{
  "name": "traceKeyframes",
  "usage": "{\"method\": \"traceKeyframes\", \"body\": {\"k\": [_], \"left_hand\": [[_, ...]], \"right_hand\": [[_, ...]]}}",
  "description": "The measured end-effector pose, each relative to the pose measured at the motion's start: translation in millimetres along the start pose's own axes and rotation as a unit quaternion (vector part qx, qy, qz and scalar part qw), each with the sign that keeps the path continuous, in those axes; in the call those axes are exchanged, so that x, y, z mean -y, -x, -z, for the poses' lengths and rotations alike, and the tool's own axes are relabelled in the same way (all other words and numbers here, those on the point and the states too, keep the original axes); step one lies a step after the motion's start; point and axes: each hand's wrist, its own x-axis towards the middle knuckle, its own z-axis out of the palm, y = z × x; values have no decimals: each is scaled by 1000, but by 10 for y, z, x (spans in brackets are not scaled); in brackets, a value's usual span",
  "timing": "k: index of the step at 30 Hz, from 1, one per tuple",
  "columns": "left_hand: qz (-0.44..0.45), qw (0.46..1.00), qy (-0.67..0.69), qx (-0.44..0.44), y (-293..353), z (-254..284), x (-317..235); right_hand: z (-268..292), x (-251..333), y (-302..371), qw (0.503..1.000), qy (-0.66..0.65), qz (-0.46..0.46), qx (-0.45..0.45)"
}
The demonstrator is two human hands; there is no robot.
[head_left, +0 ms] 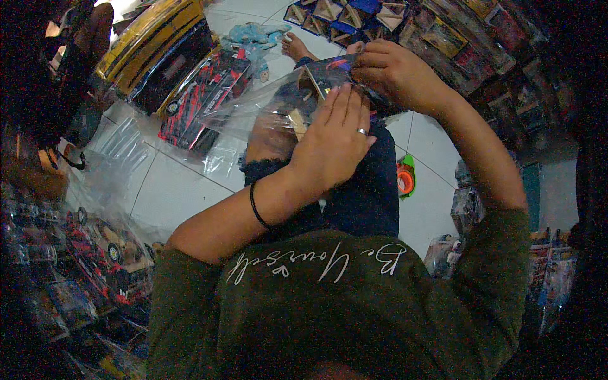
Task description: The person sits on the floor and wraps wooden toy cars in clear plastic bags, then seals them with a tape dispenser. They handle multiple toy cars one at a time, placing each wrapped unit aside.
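Across my lap lies a dark printed piece with pale wooden parts (322, 75), inside a loose clear plastic bag (247, 107) that spreads out to the left. My left hand (335, 139), with a ring on one finger, rests flat on the wrapped piece with its fingers stretched out together. At the far right end of the piece, my right hand (396, 73) has its fingers curled and closed on the edge of the bag. What exactly lies under its fingertips is hidden. Most of the piece's right part is covered by my hands.
Red and black wrapped packages (206, 98) and yellow and black ones (155, 47) lie at the far left, near a light blue cloth (256, 41). A round orange and green thing (406, 177) is on the tiles at my right. Stacked wrapped goods (481, 50) line the far right.
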Motion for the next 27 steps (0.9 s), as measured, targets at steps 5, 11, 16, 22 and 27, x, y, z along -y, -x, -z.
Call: {"method": "traceKeyframes", "body": {"k": [5,11,16,22,27], "left_hand": [[14,1000,7,-12,59,21,-15],[23,1000,18,-6,-13,115,39],[3,987,52,-153,-77,267,49],[43,998,-6,37,-95,275,34],[13,999,-35,4,-25,216,66]], "right_hand": [[36,114,66,1000,14,4,13],[80,270,94,998,27,-42,34],[113,346,138,997,-12,-70,20],[137,388,102,995,-36,-94,28],[-50,266,539,981,51,-138,-129]]}}
